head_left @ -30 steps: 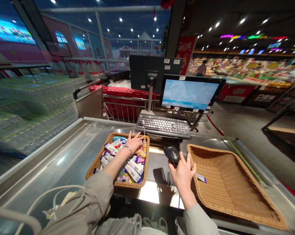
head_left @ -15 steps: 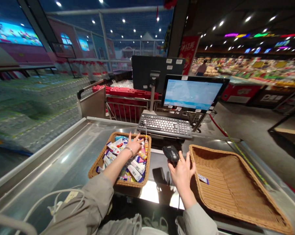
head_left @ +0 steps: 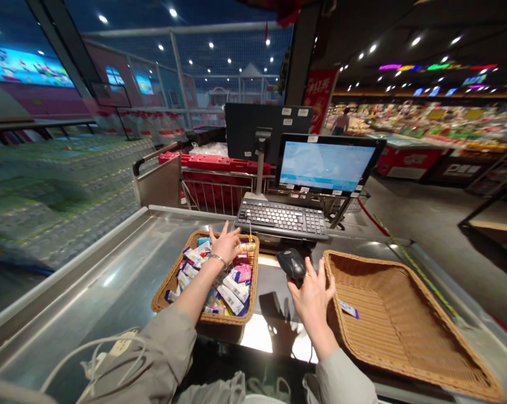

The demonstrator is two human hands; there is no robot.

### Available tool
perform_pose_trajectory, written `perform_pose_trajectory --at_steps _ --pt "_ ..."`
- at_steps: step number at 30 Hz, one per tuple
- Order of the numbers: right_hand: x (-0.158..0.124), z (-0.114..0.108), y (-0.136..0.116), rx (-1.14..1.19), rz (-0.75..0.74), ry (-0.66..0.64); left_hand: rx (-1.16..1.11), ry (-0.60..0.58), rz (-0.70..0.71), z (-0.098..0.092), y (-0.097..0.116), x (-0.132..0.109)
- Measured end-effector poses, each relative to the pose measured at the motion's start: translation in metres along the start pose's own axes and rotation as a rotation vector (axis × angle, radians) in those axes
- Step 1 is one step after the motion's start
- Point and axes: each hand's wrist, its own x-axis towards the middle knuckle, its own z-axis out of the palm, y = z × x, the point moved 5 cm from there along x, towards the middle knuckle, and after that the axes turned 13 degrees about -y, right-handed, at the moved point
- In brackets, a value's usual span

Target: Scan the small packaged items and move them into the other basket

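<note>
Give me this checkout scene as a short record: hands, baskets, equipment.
left hands entry: left hand, open, just above small packets, bracelet on the wrist
right hands entry: right hand, holding a black handheld barcode scanner
left side: wicker basket, filled with the packets
right side: larger wicker basket, one small packet lying inside
surface: stainless steel checkout counter
equipment: keyboard, monitor
</note>
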Motion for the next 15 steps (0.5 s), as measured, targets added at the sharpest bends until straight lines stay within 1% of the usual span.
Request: perform_pose_trajectory --at_steps 4,8,12,15 --pt "0.003 -0.008 -0.004 0.01 -0.017 0.015 -0.147 0.074 -0.072 -0.006 0.007 0.002" --pt "0.006 -0.019 -0.009 0.026 -0.042 0.07 -0.291 0.125 -0.108 -0.011 0.015 0.007" --pt "0.008 -0.027 -0.014 0.03 -0.077 0.105 -0.41 0.134 -0.122 -0.011 0.023 0.011" --pt "0.008 -0.032 -0.018 0.058 -0.103 0.131 -0.482 0.116 -0.157 -0.011 0.029 0.013"
